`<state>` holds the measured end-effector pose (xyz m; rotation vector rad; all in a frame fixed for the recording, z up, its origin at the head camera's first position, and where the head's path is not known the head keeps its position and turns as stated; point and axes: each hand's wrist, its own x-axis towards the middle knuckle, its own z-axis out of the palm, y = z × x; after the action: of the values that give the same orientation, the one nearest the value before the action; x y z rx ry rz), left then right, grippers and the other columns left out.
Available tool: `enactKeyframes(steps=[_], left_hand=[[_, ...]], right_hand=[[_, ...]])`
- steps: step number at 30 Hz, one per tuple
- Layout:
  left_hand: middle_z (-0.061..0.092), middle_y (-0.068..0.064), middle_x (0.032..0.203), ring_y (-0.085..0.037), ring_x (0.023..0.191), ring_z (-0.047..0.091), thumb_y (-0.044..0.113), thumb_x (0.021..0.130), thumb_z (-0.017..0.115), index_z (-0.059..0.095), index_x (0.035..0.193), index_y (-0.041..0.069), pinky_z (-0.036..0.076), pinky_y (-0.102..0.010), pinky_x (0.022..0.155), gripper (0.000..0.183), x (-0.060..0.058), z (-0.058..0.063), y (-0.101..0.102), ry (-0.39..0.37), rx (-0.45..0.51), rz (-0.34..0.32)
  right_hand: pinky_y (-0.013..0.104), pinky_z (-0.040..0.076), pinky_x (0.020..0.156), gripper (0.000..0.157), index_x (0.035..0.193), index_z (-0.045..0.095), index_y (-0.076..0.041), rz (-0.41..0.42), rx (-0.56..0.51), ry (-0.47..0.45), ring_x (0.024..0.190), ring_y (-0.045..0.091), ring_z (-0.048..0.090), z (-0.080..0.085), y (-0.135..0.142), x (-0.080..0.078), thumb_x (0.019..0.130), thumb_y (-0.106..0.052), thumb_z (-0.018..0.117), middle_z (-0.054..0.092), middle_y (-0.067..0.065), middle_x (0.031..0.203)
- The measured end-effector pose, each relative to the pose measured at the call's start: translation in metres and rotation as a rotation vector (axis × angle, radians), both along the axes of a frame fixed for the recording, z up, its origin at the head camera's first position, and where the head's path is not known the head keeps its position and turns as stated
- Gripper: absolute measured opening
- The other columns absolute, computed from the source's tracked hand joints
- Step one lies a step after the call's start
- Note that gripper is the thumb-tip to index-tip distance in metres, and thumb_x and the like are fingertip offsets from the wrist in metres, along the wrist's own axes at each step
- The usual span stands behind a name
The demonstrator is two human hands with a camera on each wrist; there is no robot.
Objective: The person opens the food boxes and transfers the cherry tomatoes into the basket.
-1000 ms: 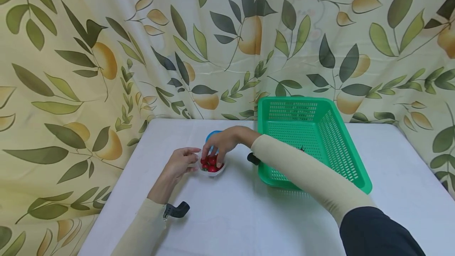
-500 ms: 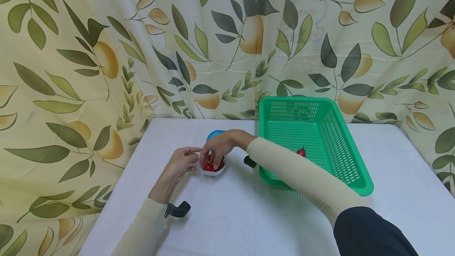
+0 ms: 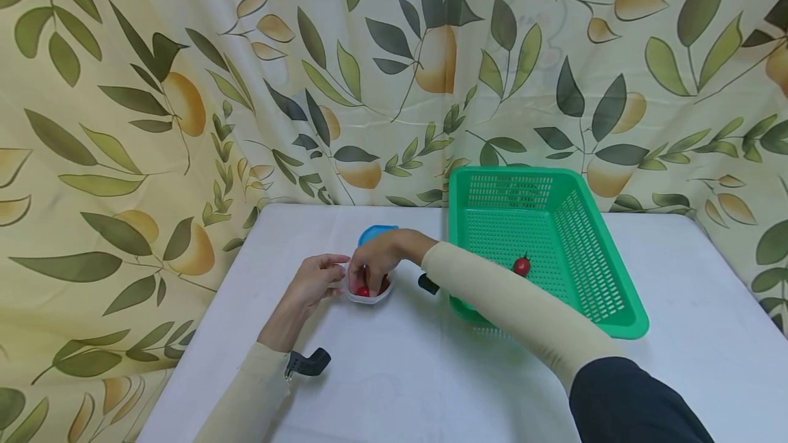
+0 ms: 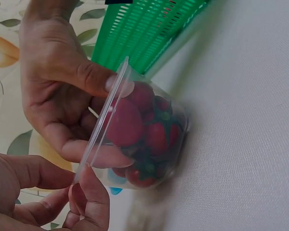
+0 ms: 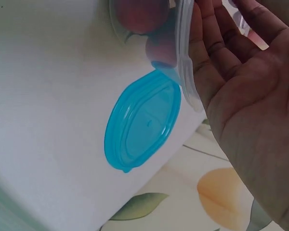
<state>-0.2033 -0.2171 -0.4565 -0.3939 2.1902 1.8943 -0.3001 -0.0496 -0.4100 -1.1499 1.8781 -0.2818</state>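
Note:
My left hand (image 3: pixel 310 286) pinches the rim of a small clear plastic container (image 4: pixel 183 144) between thumb and fingertips. Several red cherry tomatoes (image 4: pixel 156 137) with green stems fill the container. From above, my right hand (image 3: pixel 382 253) reaches into it. In the left wrist view, the right thumb and a finger lie inside the rim, on either side of a large tomato (image 4: pixel 125 124). The head view shows little of the contents under the right hand. Just behind the container, a blue lid (image 5: pixel 144 127) lies on the white tabletop.
To the right stands a green perforated basket (image 3: pixel 609 279), partly behind my right forearm. One cherry tomato (image 3: pixel 521 266) lies inside it. A leaf-and-fruit patterned curtain (image 3: pixel 394 74) hangs behind the white table (image 3: pixel 400 374).
My right hand has sunk deeper among the tomatoes, and its forearm has shifted slightly left and down, uncovering the tomato in the basket. My left hand stays at the rim.

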Motion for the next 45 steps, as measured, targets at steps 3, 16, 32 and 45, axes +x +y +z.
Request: enactKeyframes(steps=[3,16,32,45], left_hand=[[0.056,-0.009,0.099,-0.021,0.090,0.056,0.000,0.099,0.057,0.066,0.127,0.001,0.058,-0.027,0.069,0.029,-0.001,0.000,0.001,-0.005,0.002,0.001],[0.056,-0.010,0.099,-0.021,0.089,0.056,0.001,0.099,0.057,0.066,0.126,0.001,0.057,-0.027,0.068,0.028,0.000,0.000,0.000,0.005,-0.003,0.001],[0.057,-0.010,0.098,-0.023,0.090,0.056,0.000,0.099,0.057,0.066,0.127,0.000,0.059,-0.029,0.070,0.030,-0.001,-0.001,0.000,0.004,-0.025,0.006],[0.055,-0.009,0.097,-0.021,0.090,0.056,-0.002,0.098,0.055,0.062,0.130,-0.005,0.056,-0.025,0.065,0.033,0.001,0.001,0.001,0.013,0.000,0.000]], right_hand=[[0.028,0.055,0.086,0.030,0.114,0.072,-0.025,-0.011,0.010,0.003,0.106,0.014,0.054,0.000,0.001,0.001,0.088,-0.012,0.079,0.065,-0.006,0.107],[0.027,0.056,0.087,0.029,0.114,0.068,-0.020,-0.039,-0.026,-0.001,0.108,0.015,0.055,0.003,0.003,0.002,0.088,-0.017,0.079,0.064,-0.005,0.110],[0.030,0.058,0.086,0.025,0.116,0.071,-0.012,-0.078,-0.166,-0.052,0.108,0.025,0.060,0.022,0.023,0.000,0.091,-0.019,0.073,0.064,0.000,0.106],[0.032,0.056,0.090,0.030,0.120,0.067,-0.008,-0.087,-0.247,-0.102,0.105,0.026,0.064,0.040,0.037,0.003,0.092,-0.016,0.071,0.067,0.001,0.109]])
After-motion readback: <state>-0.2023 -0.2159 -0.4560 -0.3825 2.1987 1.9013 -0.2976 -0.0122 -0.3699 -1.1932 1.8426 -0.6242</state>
